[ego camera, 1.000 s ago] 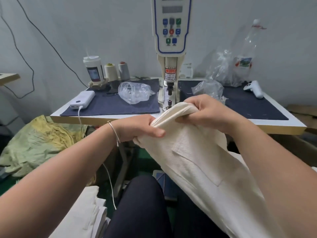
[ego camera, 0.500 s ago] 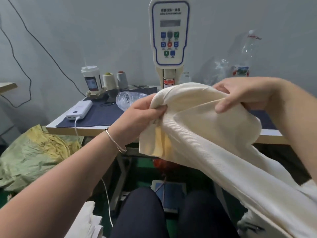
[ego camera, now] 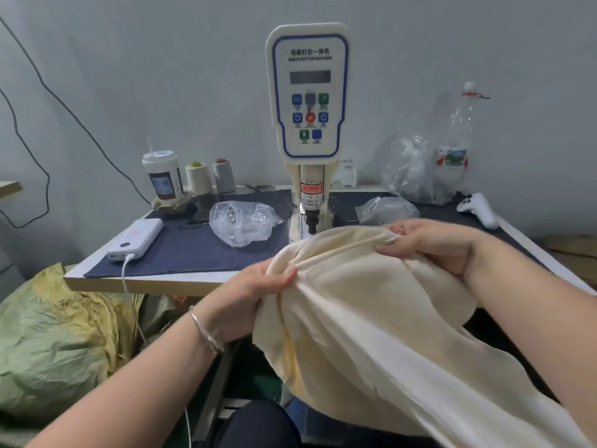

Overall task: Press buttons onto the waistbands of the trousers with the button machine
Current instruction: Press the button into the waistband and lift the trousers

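Cream trousers (ego camera: 361, 305) hang bunched between both hands, just in front of the table edge. My left hand (ego camera: 255, 295) pinches the cloth at its left fold. My right hand (ego camera: 433, 244) grips the upper edge at the right. The white button machine (ego camera: 308, 92) stands at the table's middle, its black press head (ego camera: 311, 219) just above and behind the top of the cloth. The cloth hides the machine's base and lower die. The trousers trail down to the lower right over my lap.
The table (ego camera: 155, 281) carries a navy mat (ego camera: 193, 250), a white power bank (ego camera: 135, 239) with cable, a clear plastic bag (ego camera: 240, 223), two thread cones (ego camera: 210, 176), a cup (ego camera: 163, 177), more bags and a bottle (ego camera: 452, 150), a white controller (ego camera: 478, 208). A green sack (ego camera: 55, 337) lies at left.
The trousers were lifted up and spread, then came back down toward the machine. My hands have moved apart along the cloth edge, the right one lower than half a second ago.
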A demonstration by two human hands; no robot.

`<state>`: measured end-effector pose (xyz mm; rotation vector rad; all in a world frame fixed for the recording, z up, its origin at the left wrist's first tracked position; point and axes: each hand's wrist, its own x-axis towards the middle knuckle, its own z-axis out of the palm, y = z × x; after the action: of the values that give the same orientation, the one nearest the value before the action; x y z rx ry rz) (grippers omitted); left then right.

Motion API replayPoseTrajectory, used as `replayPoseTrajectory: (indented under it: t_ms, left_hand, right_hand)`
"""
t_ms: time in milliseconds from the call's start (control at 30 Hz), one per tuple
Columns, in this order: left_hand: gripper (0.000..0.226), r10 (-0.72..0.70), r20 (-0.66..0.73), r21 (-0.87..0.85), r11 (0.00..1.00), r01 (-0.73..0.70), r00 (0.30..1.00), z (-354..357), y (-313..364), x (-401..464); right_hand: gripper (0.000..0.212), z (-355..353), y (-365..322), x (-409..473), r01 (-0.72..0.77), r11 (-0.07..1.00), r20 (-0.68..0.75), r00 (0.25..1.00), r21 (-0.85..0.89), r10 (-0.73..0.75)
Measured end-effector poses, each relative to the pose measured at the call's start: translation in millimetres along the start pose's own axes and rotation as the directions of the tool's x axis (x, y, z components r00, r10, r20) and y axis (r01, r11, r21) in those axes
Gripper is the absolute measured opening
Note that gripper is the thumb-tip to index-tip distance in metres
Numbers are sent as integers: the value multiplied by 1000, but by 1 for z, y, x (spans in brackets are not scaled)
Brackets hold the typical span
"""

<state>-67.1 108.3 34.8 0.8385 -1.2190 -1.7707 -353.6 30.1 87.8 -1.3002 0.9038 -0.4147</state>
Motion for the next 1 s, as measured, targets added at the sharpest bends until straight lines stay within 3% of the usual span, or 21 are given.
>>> replayPoseTrajectory:
  t_ms: [67, 167, 300, 400, 633, 733, 833, 900, 1000]
  left_hand:
    - [32, -30, -68, -86, 996, 24, 997, -4, -16, 7]
    - [30, -73, -273, -62, 996, 58, 959, -8, -32, 25]
    - [33, -68, -627, 64, 988, 138, 776, -15, -26, 52]
    - [30, -44, -702, 112, 979, 171, 711, -22, -15, 68]
    - [32, 117, -658, 306, 944, 122, 744, -39, -2, 93]
    - [30, 159, -610, 384, 916, 114, 777, -42, 2, 105]
    - [26, 191, -587, 463, 876, 133, 786, -47, 7, 118]
    - [27, 85, -570, 355, 922, 152, 818, -55, 14, 120]
    - [23, -187, -368, 148, 955, 256, 911, -73, 24, 113]
  right_hand:
    - [34, 3, 3, 19, -76, 997, -70, 995, 17, 77]
    - [44, 9, 8, 43, -174, 981, -141, 972, 87, 186]
    - [30, 11, 7, 70, -201, 951, -197, 948, 236, 249]
    - [26, 8, 4, 88, -173, 951, -267, 933, 258, 242]
    - [20, -9, 3, 104, -50, 922, -314, 932, 384, 182]
    - [11, -13, 2, 110, 5, 948, -386, 914, 319, 125]
    - [22, -15, 5, 117, 49, 975, -465, 883, 217, 59]
    - [30, -17, 8, 122, 71, 989, -538, 843, 132, 11]
    - [37, -20, 13, 133, 47, 998, -646, 761, -46, -66]
